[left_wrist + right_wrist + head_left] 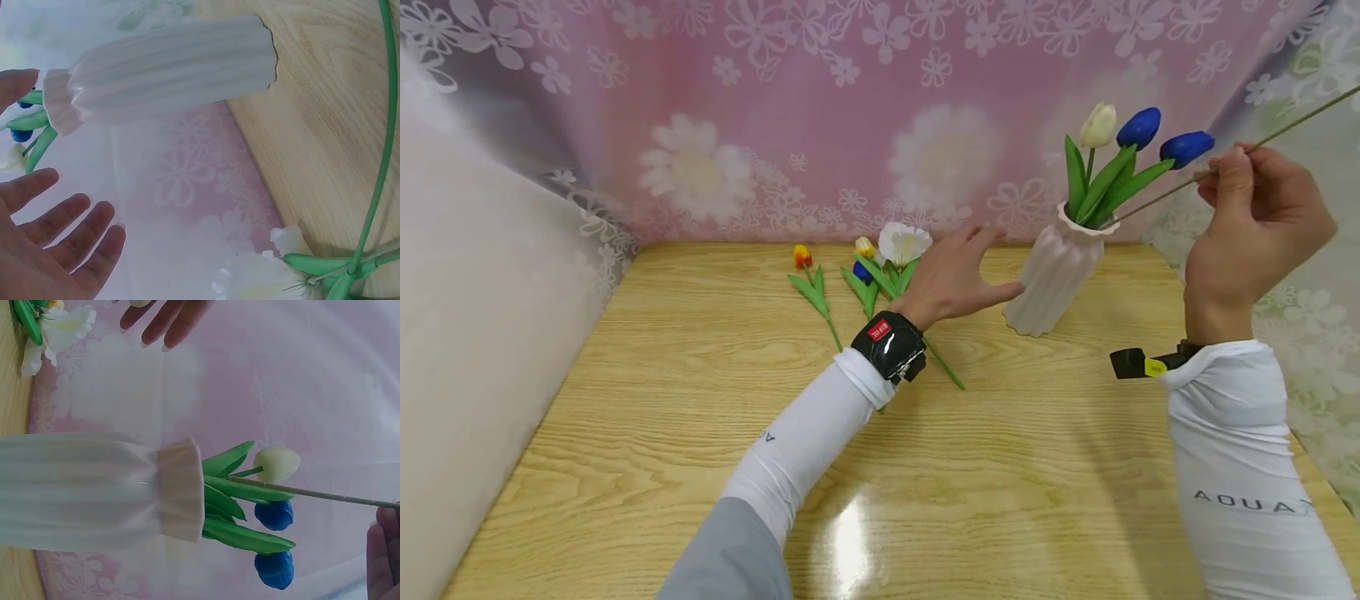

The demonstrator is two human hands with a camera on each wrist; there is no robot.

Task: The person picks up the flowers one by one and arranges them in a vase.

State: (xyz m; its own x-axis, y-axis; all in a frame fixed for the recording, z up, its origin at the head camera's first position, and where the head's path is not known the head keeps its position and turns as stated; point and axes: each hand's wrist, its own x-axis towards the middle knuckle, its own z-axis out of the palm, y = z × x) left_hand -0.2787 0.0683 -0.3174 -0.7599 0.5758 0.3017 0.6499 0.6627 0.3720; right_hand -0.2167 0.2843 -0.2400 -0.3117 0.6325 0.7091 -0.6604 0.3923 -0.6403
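My right hand (1262, 217) pinches a long thin brownish-green stem (1311, 112) between thumb and fingers. The stem slants down to the mouth of a pale pink ribbed vase (1052, 279); its upper end runs out of the head view. In the vase stand a white tulip (1098, 125), a blue tulip (1139, 127) and a second blue tulip (1187, 149), with green leaves. To the left of the vase, my left hand (951, 275) reaches out with fingers spread, holding nothing. The left wrist view shows its fingers (94, 250) apart, near the vase rim.
Left of the vase, on the wooden table (700, 433), lie an orange-red tulip (802, 255), a yellow-and-white tulip (865, 247), a blue flower (862, 271) and a large white flower (904, 243). A pink floral curtain (820, 125) hangs behind the table.
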